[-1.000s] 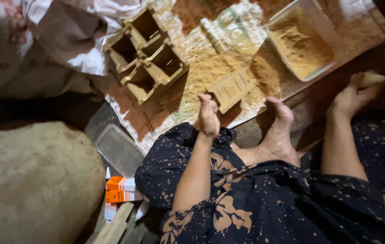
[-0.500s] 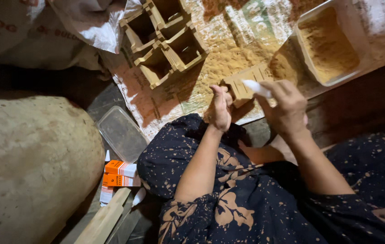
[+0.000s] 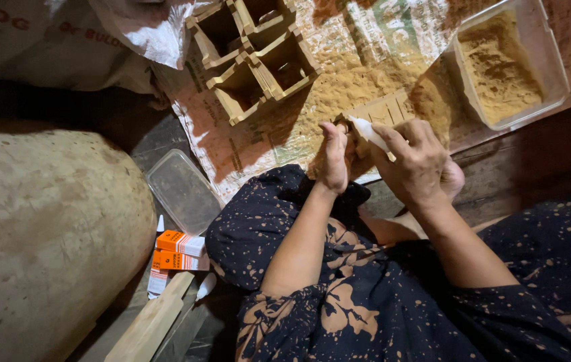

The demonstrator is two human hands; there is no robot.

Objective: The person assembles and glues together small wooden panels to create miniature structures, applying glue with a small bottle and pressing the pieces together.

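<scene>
Printed paper sheet point(image 3: 232, 144) on the floor carries wooden moulds point(image 3: 252, 53), powder tub point(image 3: 510, 64)

Pretty dim spot, the light mostly falls on a printed paper sheet point(image 3: 232, 127) spread over the dark floor point(image 3: 533, 161). A big rounded stone-looking mass point(image 3: 44, 228) fills the left side, white sacks point(image 3: 50, 47) are piled behind it, and a wooden plank point(image 3: 148, 328) lies at the bottom.
</scene>
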